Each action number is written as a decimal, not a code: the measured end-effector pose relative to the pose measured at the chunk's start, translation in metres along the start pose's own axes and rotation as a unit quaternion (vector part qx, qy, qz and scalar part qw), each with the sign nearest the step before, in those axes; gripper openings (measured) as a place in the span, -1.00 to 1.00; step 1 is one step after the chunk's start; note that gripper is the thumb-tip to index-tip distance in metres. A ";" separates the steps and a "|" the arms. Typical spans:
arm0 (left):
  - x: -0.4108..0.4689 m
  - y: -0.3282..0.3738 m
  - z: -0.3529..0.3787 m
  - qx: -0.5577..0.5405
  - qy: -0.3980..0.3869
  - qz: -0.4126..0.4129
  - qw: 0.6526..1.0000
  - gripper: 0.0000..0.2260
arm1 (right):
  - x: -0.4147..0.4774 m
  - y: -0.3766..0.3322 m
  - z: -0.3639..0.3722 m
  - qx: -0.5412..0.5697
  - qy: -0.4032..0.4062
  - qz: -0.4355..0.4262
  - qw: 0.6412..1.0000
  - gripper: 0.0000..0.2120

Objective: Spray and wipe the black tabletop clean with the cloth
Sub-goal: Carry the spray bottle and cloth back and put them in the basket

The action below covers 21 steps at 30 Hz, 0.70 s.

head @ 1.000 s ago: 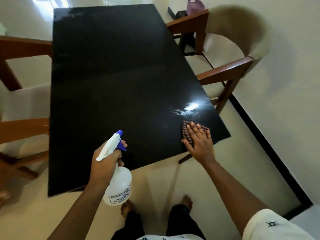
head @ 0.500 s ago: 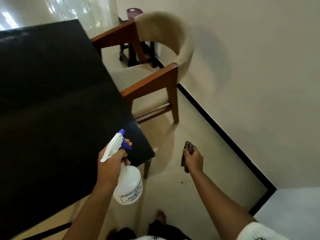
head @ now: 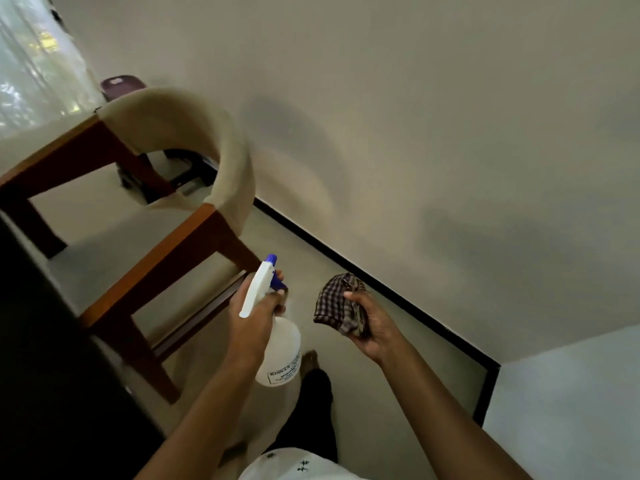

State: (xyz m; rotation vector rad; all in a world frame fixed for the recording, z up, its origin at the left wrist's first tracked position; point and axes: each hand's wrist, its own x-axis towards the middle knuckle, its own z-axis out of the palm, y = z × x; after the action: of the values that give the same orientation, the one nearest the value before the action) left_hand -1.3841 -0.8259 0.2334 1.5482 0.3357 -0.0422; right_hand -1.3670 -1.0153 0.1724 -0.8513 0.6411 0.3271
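Cloth (head: pixel 337 303), seemingly bunched, in right grip (head: pixel 372 327).

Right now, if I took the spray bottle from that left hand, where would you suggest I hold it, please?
Probably the rounded white body of the spray bottle, coming from below. The left hand wraps the neck and trigger, while the body hangs free beneath it. The chair stands close on the left.
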 end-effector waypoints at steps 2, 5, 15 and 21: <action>0.041 0.012 0.023 -0.009 -0.015 0.015 1.000 -0.74 | 0.026 -0.031 0.009 -0.021 0.012 0.009 1.000 -0.39; 0.100 0.022 0.052 0.003 -0.026 0.026 0.999 -0.76 | 0.066 -0.072 0.029 -0.031 0.015 0.031 0.999 -0.63; 0.268 0.056 0.128 0.016 0.009 0.001 1.000 -0.67 | 0.214 -0.188 0.087 -0.088 0.058 0.007 0.994 -0.82; 0.359 0.080 0.158 0.008 0.063 0.019 0.998 -0.78 | 0.308 -0.241 0.124 -0.144 0.045 0.018 0.988 -0.76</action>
State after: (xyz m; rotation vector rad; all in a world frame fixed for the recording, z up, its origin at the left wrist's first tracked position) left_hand -0.9937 -0.9132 0.2234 1.5767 0.4073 0.0828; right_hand -0.9597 -1.0643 0.1780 -1.1372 0.7031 0.4223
